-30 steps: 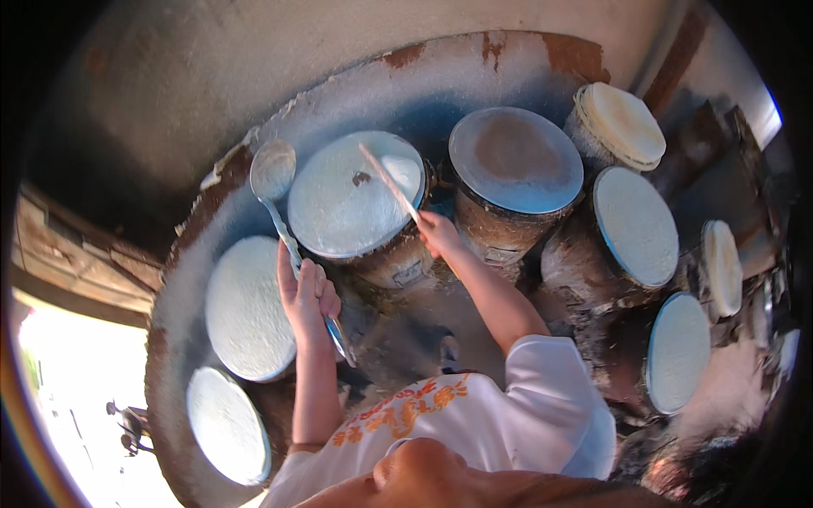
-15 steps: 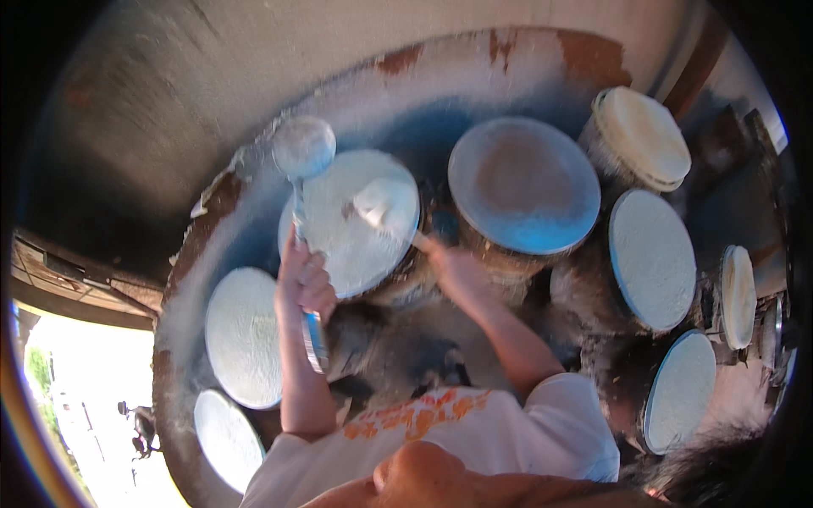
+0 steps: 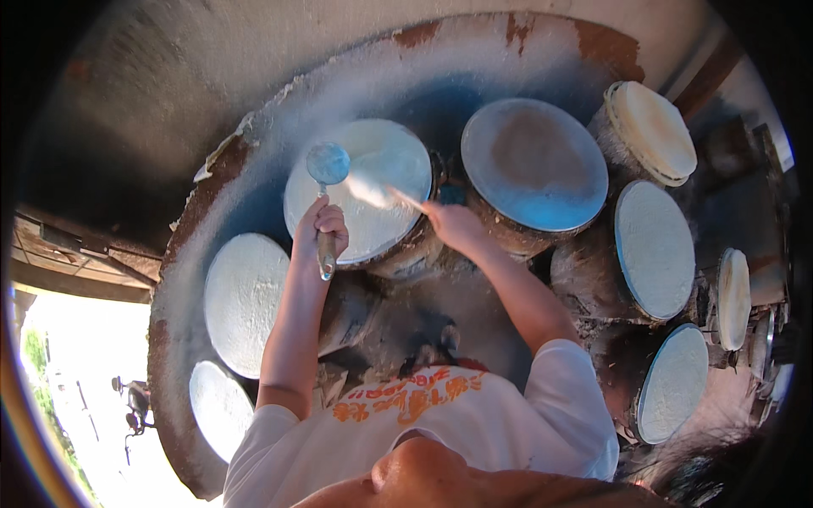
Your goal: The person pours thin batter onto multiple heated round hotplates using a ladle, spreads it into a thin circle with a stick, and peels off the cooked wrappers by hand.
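Clamped in a fist, the left hand (image 3: 320, 227) is wrapped around the handle of a ladle (image 3: 327, 165), whose round bowl is held up over the left edge of a white cloth-covered steamer pot (image 3: 360, 190). Over on the other side, the right hand (image 3: 453, 224) is closed around a thin flat stick (image 3: 377, 193), which is blurred and laid across the same white surface, its tip near the middle of the pot. Both forearms are stretched forward from a white shirt with orange print (image 3: 415, 406). Just to the right, a second drum-like pot with a brownish, bare-looking top (image 3: 535, 161) is seen, almost touching the first. More round white-topped pots are ranged in an arc: two at the lower left (image 3: 241, 296), several down the right side (image 3: 654, 247). All of them are set in a dusty, whitened clay hearth (image 3: 254, 144).
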Motion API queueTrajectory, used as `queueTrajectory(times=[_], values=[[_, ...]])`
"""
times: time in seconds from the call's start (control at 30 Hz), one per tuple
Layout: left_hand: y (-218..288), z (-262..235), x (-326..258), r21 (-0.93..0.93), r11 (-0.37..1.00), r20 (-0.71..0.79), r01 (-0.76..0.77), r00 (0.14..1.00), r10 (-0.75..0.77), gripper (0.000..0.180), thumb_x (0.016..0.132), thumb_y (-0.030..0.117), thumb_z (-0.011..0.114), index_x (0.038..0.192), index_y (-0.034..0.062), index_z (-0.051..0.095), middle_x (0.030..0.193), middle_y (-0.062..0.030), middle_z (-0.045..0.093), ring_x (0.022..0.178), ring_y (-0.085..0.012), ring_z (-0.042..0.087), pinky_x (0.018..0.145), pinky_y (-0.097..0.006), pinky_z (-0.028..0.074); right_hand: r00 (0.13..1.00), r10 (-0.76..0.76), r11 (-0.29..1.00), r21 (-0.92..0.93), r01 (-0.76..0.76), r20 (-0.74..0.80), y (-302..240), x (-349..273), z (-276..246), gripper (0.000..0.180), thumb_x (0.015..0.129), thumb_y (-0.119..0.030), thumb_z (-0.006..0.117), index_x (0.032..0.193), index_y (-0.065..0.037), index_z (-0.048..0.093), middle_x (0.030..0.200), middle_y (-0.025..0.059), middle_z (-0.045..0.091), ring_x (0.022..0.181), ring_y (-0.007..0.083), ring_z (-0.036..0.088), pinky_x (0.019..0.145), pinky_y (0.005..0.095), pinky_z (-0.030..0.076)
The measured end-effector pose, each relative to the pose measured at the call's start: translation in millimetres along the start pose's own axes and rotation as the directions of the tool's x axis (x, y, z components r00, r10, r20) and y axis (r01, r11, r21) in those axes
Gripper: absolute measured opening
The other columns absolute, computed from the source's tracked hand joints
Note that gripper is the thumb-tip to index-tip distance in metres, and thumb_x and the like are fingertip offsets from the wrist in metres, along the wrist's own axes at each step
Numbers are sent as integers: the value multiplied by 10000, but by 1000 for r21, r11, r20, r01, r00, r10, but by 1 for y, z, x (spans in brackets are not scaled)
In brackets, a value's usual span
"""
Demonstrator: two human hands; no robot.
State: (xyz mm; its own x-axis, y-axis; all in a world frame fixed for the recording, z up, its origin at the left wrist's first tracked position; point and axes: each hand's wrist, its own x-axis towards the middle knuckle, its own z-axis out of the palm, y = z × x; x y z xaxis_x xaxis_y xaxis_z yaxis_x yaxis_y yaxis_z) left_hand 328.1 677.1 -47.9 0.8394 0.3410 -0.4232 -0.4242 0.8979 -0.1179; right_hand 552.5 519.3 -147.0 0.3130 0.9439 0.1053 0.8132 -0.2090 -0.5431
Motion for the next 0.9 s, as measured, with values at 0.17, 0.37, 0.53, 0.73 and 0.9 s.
queueTrajectory(times=[0.17,0.37,0.53,0.73,0.9], values=[[18,-8,-8,123,989,11,-78,997,77,244,945,160,516,731,120,406,563,42,350,442,-55,343,400,-193,344,927,331,922,271,-277,-178,-23,-68,23,217,902,-175,511,1081,-78,587,752,182,633,703,370,621,601,453,479],[-83,-63,20,491,710,-70,-505,790,609,210,934,149,444,729,126,411,560,50,371,446,-62,363,411,-191,351,958,284,889,385,-247,-41,-84,-78,90,198,887,-188,539,1052,-105,612,708,172,624,610,323,626,558,433,473],[-50,-35,-38,-620,784,235,31,961,147,304,911,67,412,612,119,394,475,27,350,360,-74,363,344,-220,359,990,126,954,280,-106,-55,-101,-56,7,359,855,-236,593,1204,-149,588,855,156,657,749,331,638,619,433,496],[-20,9,-69,-216,970,476,-114,855,206,299,968,141,422,681,77,367,562,11,355,374,-55,340,327,-188,327,982,-88,933,361,21,169,-46,3,26,336,865,-224,592,1178,-105,614,1082,114,658,1018,256,618,848,356,492],[-15,49,-49,-554,830,277,63,954,113,298,974,124,427,683,133,364,557,17,319,397,-40,280,360,-183,311,991,93,908,400,-125,100,-33,-28,23,315,859,-216,607,1140,-75,628,1082,133,652,965,263,643,812,353,506]])
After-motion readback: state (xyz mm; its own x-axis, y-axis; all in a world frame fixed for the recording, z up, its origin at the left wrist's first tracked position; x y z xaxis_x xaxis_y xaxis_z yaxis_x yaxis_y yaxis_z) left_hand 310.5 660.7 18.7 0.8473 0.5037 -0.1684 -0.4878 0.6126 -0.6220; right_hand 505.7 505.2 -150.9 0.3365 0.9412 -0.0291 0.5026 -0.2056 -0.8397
